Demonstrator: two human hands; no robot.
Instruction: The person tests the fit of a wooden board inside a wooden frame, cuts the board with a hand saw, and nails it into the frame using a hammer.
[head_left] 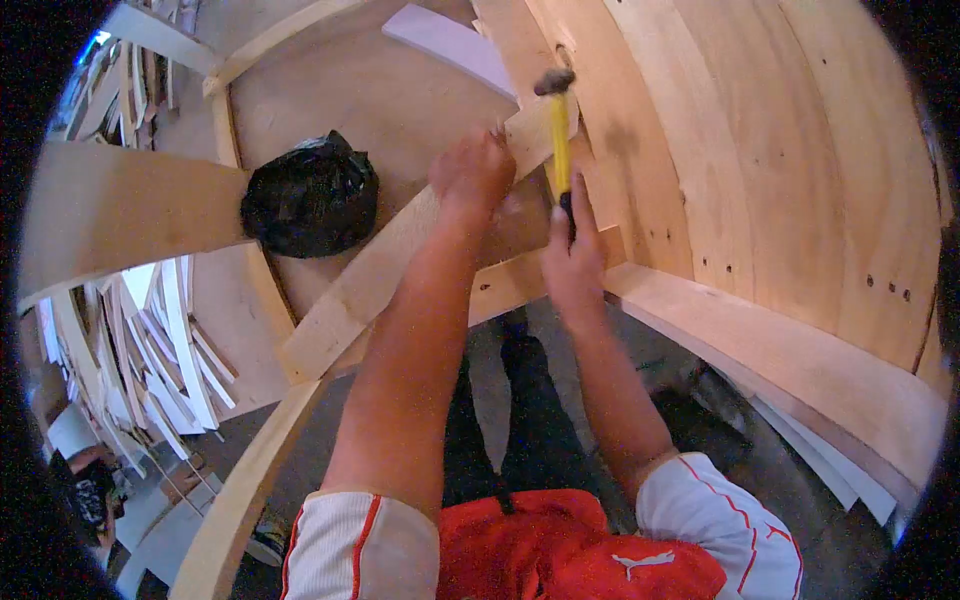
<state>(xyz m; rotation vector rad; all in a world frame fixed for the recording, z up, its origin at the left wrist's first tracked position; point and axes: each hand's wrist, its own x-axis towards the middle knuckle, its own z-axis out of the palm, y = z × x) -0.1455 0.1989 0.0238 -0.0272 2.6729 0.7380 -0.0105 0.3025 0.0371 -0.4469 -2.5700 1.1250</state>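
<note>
A hammer (pixel 560 140) with a yellow shaft and black grip stands nearly upright in my right hand (pixel 577 262), its dark head above a wooden board (pixel 375 255). That board runs diagonally across a wooden frame. My left hand (pixel 472 172) is closed over the board's upper part, to the left of the hammer; the fingers are pinched, and what they hold is too small to make out. Close to the board's left side lies a black plastic bag (pixel 312 196), on a brown panel (pixel 300 90).
A wall of wooden planks (pixel 740 140) rises at the right, with a long beam (pixel 780 350) along its foot. A pinkish board (pixel 450 45) lies at the top. Many loose wood strips (pixel 150 345) are piled at the left. Frame timbers (pixel 245 490) curve at lower left.
</note>
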